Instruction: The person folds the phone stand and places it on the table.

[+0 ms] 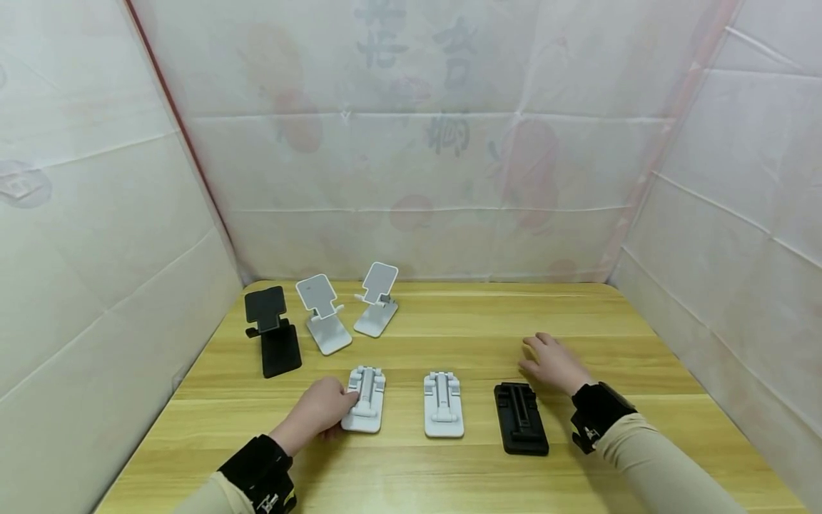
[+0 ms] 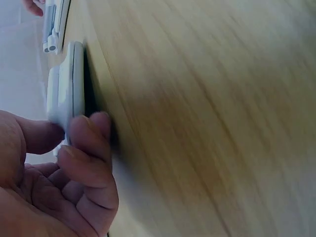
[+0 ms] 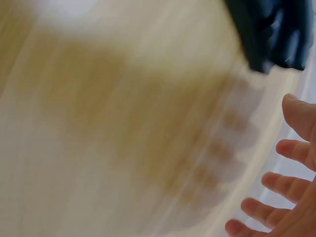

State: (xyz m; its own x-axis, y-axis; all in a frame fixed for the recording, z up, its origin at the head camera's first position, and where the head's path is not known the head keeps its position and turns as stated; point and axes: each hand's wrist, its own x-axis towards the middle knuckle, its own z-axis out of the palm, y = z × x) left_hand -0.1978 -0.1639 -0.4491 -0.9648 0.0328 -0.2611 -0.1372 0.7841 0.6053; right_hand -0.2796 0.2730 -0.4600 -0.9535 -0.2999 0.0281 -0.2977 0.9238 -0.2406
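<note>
My left hand [image 1: 323, 405] pinches the left edge of a folded white phone stand [image 1: 364, 414], thumb on its upper side and fingertips against its underside. In the left wrist view that stand [image 2: 74, 84] is seen edge-on just over the wood. To its right lies a second folded white phone stand [image 1: 444, 421]. A folded black phone stand [image 1: 522, 435] lies further right. Beyond and to the right of it hovers my right hand [image 1: 555, 364], holding nothing. Its fingers [image 3: 281, 185] are spread in the right wrist view, apart from the black stand [image 3: 276, 34].
At the table's back left stand three unfolded phone stands: a black one [image 1: 280, 350], a white one [image 1: 330, 334] and another white one [image 1: 376, 319]. The wooden table [image 1: 488, 314] meets a pale cloth wall [image 1: 411, 178] at the back, with more cloth at both sides.
</note>
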